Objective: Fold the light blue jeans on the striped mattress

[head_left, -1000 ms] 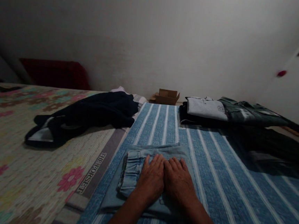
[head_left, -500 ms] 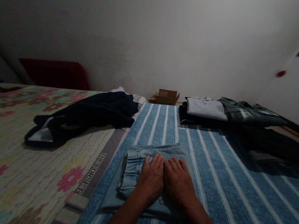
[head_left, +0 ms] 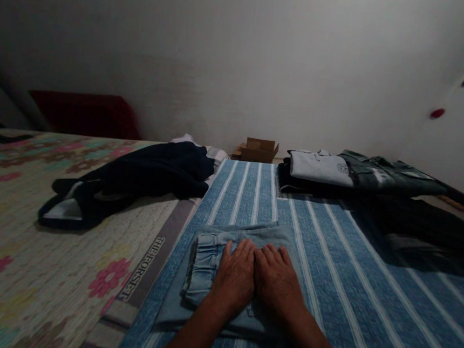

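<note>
Folded light blue jeans (head_left: 203, 266) lie on a blue striped cloth (head_left: 250, 197), their gathered elastic waistband toward the left. My left hand (head_left: 236, 274) rests flat on top of the denim with its fingers extended. Right beside it, my right hand (head_left: 277, 278) also presses flat on the jeans, the two hands touching along their inner edges. Neither hand grips the fabric. My palms and forearms cover the middle and part of the near edge of the folded jeans.
To the left, a dark navy garment (head_left: 151, 169) lies crumpled on a floral bedspread (head_left: 65, 262). Folded clothes, including a light grey garment (head_left: 319, 168) and a dark green one (head_left: 386, 174), are at the back right. Behind stands a cardboard box (head_left: 258, 152) by the wall.
</note>
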`<state>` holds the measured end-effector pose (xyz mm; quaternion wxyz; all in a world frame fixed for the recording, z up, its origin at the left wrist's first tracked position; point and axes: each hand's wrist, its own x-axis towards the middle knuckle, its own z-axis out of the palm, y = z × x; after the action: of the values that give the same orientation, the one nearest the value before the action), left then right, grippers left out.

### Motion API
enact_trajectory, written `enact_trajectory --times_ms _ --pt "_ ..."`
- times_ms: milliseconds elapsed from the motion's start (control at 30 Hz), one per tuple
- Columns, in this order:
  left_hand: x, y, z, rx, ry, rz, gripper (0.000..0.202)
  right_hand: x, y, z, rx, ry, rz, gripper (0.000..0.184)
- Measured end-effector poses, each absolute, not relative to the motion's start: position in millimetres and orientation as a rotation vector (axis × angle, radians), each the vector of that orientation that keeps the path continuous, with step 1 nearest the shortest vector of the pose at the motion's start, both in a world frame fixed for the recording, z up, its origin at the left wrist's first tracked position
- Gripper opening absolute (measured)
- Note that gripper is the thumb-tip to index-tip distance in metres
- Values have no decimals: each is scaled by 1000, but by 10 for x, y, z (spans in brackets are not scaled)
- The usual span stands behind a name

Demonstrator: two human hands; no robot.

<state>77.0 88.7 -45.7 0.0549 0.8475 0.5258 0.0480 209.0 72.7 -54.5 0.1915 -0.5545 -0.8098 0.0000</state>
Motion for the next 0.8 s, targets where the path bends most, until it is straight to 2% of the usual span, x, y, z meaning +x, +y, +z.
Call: enact_trajectory --times_ms 800 --pt "767 872 -457 2620 1599 143 46 2086 723 -544 -1572 -2278 -49 37"
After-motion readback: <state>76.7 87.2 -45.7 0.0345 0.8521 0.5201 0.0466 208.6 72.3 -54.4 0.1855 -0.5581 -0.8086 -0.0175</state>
